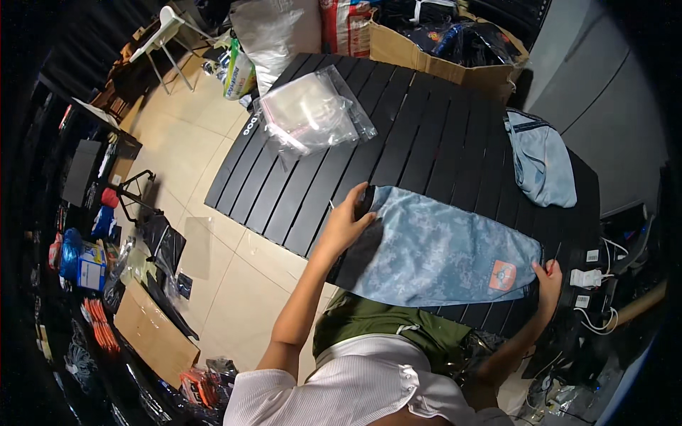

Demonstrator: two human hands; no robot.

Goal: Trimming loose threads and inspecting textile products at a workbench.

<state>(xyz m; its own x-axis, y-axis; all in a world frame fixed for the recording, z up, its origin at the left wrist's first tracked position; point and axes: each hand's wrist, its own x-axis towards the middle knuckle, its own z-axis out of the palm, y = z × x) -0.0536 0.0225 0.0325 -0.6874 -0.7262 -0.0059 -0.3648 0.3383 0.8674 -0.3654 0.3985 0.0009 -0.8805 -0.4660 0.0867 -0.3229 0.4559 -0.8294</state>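
A light-blue, mottled camouflage cloth piece [433, 245], which looks like a folded garment, lies stretched lengthwise across the near part of the black slatted table [298, 192]. It carries a square orange patch [502, 275] near its right end. My left hand [347, 223] grips the dark edge at its left end, thumb and fingers bent around it. At the opposite end, my right hand [548, 278] pinches the edge beside the patch. Farther right on the table rests a second, crumpled light-blue cloth piece [543, 163] with dark trim.
Clear plastic bags [305, 110] lie on the table's far left. Behind the table stand a cardboard box [440, 64] of dark packages and a white sack [277, 39]. White plugs and cables [586, 277] sit at the right. Cardboard [153, 330] and goods line the floor at left.
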